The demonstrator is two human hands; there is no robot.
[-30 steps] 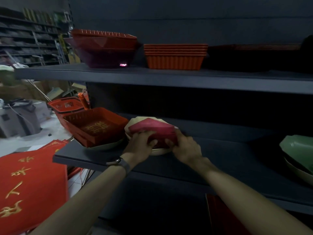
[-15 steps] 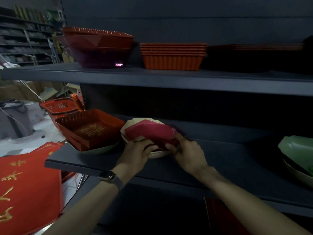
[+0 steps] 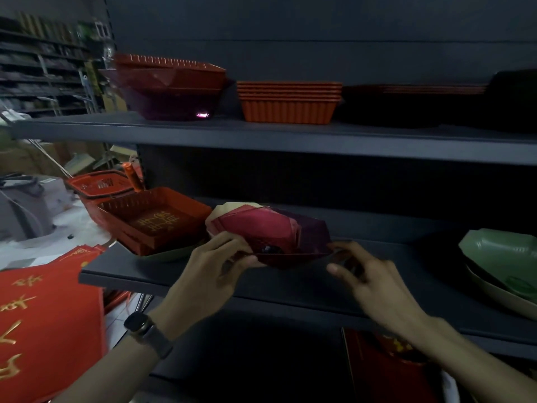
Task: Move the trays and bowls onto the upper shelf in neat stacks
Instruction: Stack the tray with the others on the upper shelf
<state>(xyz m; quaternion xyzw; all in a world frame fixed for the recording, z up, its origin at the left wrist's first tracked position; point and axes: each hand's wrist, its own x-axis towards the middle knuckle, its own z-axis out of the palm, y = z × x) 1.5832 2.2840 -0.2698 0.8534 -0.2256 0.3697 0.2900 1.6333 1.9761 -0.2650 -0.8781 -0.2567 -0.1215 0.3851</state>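
Dark grey lower shelf (image 3: 290,289) held one red lattice tray (image 3: 151,222), then one red bowl (image 3: 261,231) tilted over a cream bowl (image 3: 229,207). Your left hand (image 3: 212,269) gripped its left rim; your right hand (image 3: 377,283) sat at its right corner, grip too blurred to call; two green bowls (image 3: 505,254) far right. Pickup step, I'd judge: next needed a level lift onto the upper shelf (image 3: 261,138) bowl stack (image 3: 171,88), left of five orange trays (image 3: 287,103).

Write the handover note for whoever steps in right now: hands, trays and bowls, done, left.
Hands: left hand grips the red bowl by its left rim; right hand is at its right corner, grip blurred.
The red bowl is over a cream dish on the lower shelf; red tray and green bowls are there too.
Done: bowl stack and orange tray stack on the upper shelf.
Left: lift these up, stacked by kind.
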